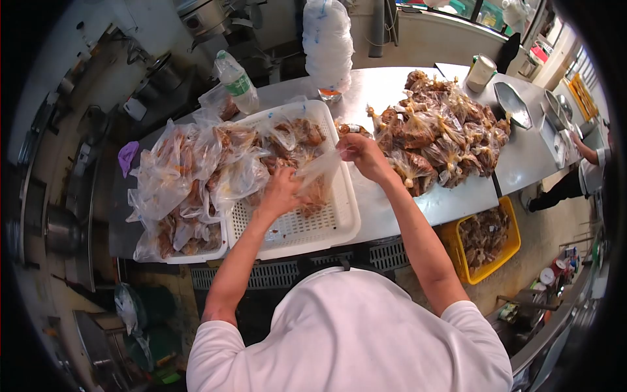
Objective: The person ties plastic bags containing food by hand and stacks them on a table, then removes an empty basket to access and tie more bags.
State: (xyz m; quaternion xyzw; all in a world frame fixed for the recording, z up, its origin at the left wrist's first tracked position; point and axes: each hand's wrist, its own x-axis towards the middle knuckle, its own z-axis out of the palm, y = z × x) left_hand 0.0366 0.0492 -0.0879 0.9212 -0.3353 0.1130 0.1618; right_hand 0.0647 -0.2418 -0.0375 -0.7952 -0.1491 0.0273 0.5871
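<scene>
- Head view: the right hand [362, 157] pinches the gathered end of a clear plastic bag [320, 171] between thumb and fingers, drawing it taut over the perforated white basket [347, 209].
- The left hand [279, 191] reaches into that basket, fingers bent and slightly spread against the bagged brown food; their exact grip is partly hidden.
- Just left, open-topped bags [179, 153] heap over a second white basket [196, 258], spilling across the first one's left side and crowding the left hand.
- Right of the basket, a tall mound of knotted bags [444, 130] covers much of the steel table [460, 202], near the right forearm.
- Behind the baskets stand a green-labelled bottle [238, 85] and a stack of clear plastic containers [326, 49].
- Beyond the mound are a jar [481, 74] and metal dish [513, 104].
- Below the table's edge, a yellow crate [513, 247] holds more bags.
- Far right, another person's arm [586, 151] extends over the worktop.
</scene>
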